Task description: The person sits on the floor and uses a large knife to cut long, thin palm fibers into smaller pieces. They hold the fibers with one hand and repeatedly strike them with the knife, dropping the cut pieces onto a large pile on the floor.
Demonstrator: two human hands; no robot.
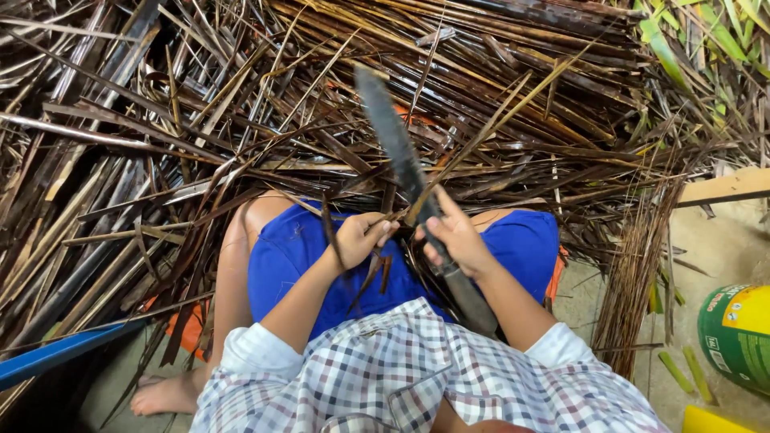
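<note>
My right hand (455,238) grips a long dark knife (395,136) by its handle, the blade pointing up and away over the pile. My left hand (361,237) pinches a thin dark strip of dried leaf (331,232) just left of the blade; the strip's end meets the knife near my thumbs. Both hands rest above my lap, over blue shorts (293,252). A thin tan strip (481,136) runs from the hands up to the right.
A big heap of dried brown strips and stalks (160,160) covers the ground ahead and to the left. A bundle of fine sticks (634,273) lies at right, beside a green and yellow container (734,333). A blue bar (56,353) sits lower left by my bare foot (164,394).
</note>
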